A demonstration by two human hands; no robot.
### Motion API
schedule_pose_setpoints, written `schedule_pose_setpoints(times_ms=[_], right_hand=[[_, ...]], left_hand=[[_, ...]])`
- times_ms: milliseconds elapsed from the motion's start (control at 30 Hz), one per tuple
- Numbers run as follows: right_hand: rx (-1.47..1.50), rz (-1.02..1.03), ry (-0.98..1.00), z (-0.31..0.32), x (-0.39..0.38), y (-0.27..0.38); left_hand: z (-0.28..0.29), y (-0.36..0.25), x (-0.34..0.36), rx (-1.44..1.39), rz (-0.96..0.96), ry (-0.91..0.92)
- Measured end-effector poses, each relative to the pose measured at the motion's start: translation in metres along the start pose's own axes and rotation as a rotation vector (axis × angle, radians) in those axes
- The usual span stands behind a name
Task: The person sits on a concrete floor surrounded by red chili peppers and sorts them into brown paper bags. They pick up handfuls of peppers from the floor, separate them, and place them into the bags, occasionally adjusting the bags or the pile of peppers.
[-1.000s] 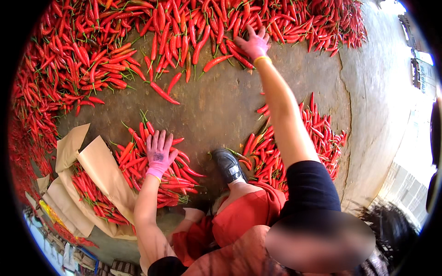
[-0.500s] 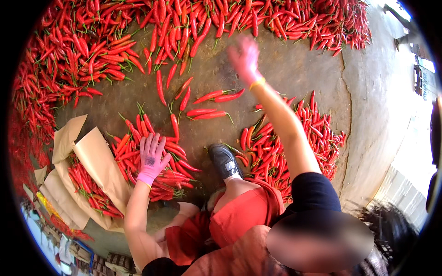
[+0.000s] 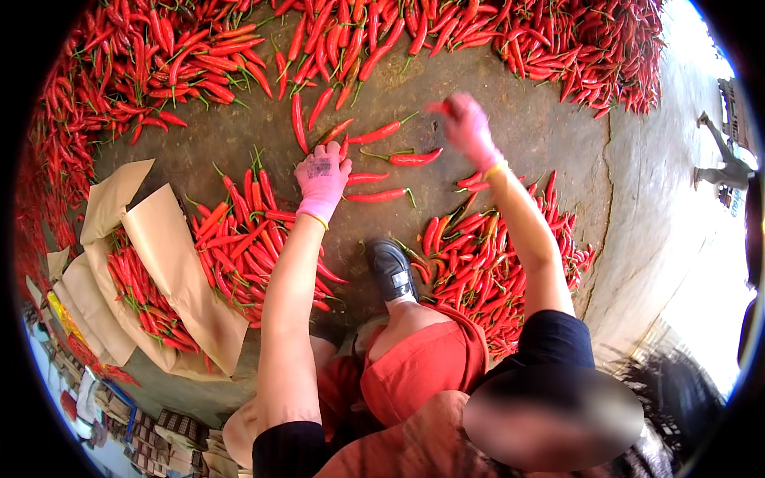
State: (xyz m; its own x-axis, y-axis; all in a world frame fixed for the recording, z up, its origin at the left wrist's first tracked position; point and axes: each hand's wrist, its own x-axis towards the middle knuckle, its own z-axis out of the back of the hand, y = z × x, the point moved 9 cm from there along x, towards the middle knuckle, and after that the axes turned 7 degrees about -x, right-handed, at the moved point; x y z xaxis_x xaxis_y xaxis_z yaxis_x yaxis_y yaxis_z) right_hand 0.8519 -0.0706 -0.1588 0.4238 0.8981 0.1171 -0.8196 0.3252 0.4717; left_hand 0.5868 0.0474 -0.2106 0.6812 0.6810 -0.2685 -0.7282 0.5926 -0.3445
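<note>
Several loose red chillies (image 3: 378, 195) are laid on the grey floor (image 3: 510, 111) in the middle, between the two hands, and over some of them the left hand (image 3: 323, 175), in a pink glove, is placed. Its fingers are bent downward and hidden behind its back, so it cannot be told whether a chilli is gripped. The right hand (image 3: 468, 131), also gloved in pink, is held near the same chillies, to their right; it is blurred, and a red shape (image 3: 435, 107) is seen at its fingertips, but whether it is clamped there cannot be told. Below the left hand, a left heap of chillies (image 3: 231, 251) is partly covered by the left forearm, and beside it more chillies are enclosed by brown paper (image 3: 171, 259). A right heap of chillies (image 3: 494, 263) is found under the right forearm, and between both heaps the way is narrowed by a black shoe (image 3: 388, 267). Farther out, the upper side is closed by a big pile of chillies (image 3: 199, 68), which is cut off by the dark round rim. At the right, beyond a crack (image 3: 609, 183), the floor is extended toward a bright border, where a grey shape (image 3: 729, 169) is hardly made out.
</note>
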Motion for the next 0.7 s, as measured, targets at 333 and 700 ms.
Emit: schedule_pose_setpoints(times_ms=[333, 700], right_hand=[[-0.200, 0.197, 0.378, -0.055, -0.075, 0.083], [-0.428, 0.309, 0.500, -0.072, -0.011, 0.134]], left_hand=[[0.036, 0.011, 0.016, -0.253, -0.028, -0.146], [0.048, 0.117, -0.010, -1.173, 0.255, 0.020]])
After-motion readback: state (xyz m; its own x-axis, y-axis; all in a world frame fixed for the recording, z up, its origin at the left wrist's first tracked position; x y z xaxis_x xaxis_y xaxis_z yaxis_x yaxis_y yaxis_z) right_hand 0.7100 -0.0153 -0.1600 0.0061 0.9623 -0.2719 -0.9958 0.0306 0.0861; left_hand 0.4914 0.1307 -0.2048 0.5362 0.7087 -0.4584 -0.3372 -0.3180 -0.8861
